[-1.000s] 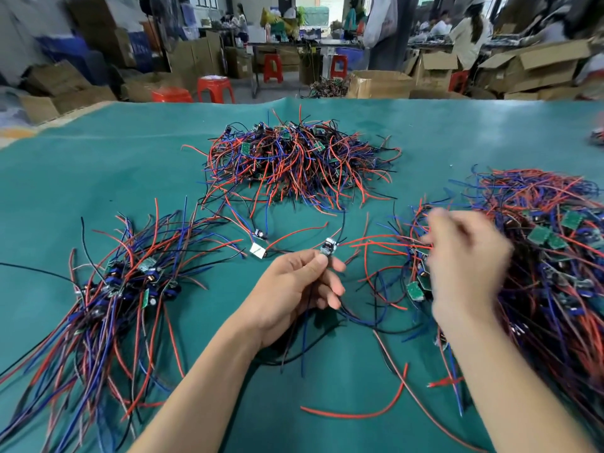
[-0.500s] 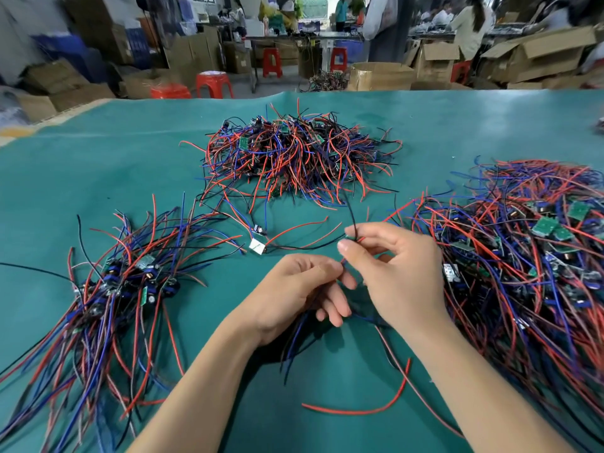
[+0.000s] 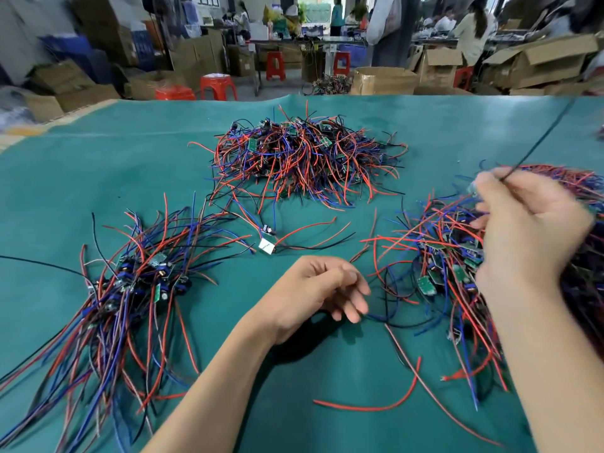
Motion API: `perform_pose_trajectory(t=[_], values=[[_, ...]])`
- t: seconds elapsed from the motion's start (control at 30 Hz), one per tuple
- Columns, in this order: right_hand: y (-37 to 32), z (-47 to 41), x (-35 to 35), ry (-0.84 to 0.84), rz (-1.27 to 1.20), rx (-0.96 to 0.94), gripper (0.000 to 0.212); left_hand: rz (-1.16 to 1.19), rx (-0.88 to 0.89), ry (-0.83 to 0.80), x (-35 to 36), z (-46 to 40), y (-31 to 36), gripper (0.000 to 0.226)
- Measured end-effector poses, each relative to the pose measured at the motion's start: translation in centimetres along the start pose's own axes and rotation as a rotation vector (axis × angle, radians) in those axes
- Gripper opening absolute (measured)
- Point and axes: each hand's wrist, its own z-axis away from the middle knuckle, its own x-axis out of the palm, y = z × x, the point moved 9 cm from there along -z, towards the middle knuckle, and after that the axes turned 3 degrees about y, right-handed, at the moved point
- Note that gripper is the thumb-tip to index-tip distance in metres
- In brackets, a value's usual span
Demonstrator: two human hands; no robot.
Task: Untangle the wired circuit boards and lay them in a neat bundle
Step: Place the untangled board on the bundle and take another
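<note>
Since the earlier frame the right hand is lifting away from the left hand, up and over the right-side tangle, drawing a black wire taut toward the far edge of the green mat. The fingers are pinching that wire; motion blur is hiding whether a board is hanging from it. The left hand, near the middle of the mat, is hovering with fingers loosely curled; I cannot tell whether the blue wire at its fingertips is pinched or only touched. Judged handling: boards light, leads thin, limp and springy, snagging readily on neighbours; solder joints probably fragile, so gripping the board body seems safer than hauling on one lead. The neat bundle is lying left of the left hand; another heap is sitting beyond it
</note>
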Motion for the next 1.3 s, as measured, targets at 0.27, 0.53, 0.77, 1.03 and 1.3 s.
perform_pose_trajectory(t=[0.27, 0.53, 0.77, 1.03, 1.3], values=[[-10.1, 11.5, 15.9, -0.67, -0.056, -0.118, 0.01, 0.012, 0.022, 0.042, 0.0, 0.5, 0.7, 0.02], [-3.8, 20.5, 28.6, -1.296, 0.676, -0.477, 0.021, 0.01, 0.058, 0.107, -0.6, 0.9, 1.0, 0.02], [7.4, 17.2, 23.6, -1.398, 1.102, -0.377, 0.02, -0.007, 0.053, 0.073, -0.6, 0.2, 0.4, 0.041], [4.4, 10.6, 21.2, -1.136, 0.968, -0.324, 0.027, 0.056, 0.006, 0.029, -0.4, -0.2, -0.1, 0.015], [-5.4, 3.7, 15.1, -0.869, -0.002, 0.211, 0.021, 0.157, -0.024, 0.102, -1.1, -0.4, -0.4, 0.013]])
